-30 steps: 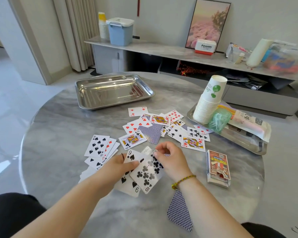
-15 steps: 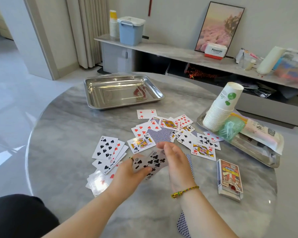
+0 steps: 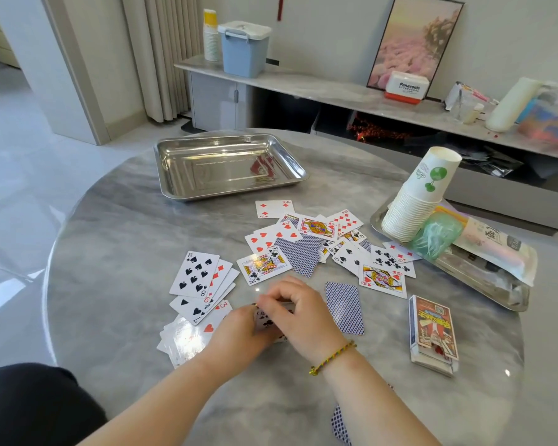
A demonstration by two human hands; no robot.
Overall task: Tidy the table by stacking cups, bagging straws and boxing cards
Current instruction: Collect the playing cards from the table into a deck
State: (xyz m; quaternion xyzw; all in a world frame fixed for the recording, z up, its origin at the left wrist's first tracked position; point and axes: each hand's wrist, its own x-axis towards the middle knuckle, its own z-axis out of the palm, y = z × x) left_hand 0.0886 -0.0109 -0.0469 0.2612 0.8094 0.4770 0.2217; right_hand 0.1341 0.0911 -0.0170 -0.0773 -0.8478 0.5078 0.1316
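Both hands meet over a small packet of playing cards [image 3: 269, 320] near the table's front. My left hand [image 3: 236, 333] grips the packet from below and my right hand [image 3: 298, 312] curls over its top. Loose cards [image 3: 319, 243] lie scattered across the middle of the table, with a fan led by the eight of spades [image 3: 195, 273] at the left. One face-down card [image 3: 344, 307] lies just right of my right hand. The red card box [image 3: 434, 333] lies at the front right. A stack of paper cups [image 3: 416, 196] leans on the right tray [image 3: 484, 284] beside a straw bag [image 3: 496, 249].
An empty steel tray [image 3: 227, 165] sits at the table's far side. Another face-down card [image 3: 340, 426] pokes out under my right forearm. A low shelf [image 3: 335, 88] with a blue bin [image 3: 245, 48] and other items stands behind the round marble table [image 3: 110, 252].
The spread cards in my hands have been squared into a tight packet. A face-down card now lies exposed to the right of my right hand. The camera moved closer and leftward.
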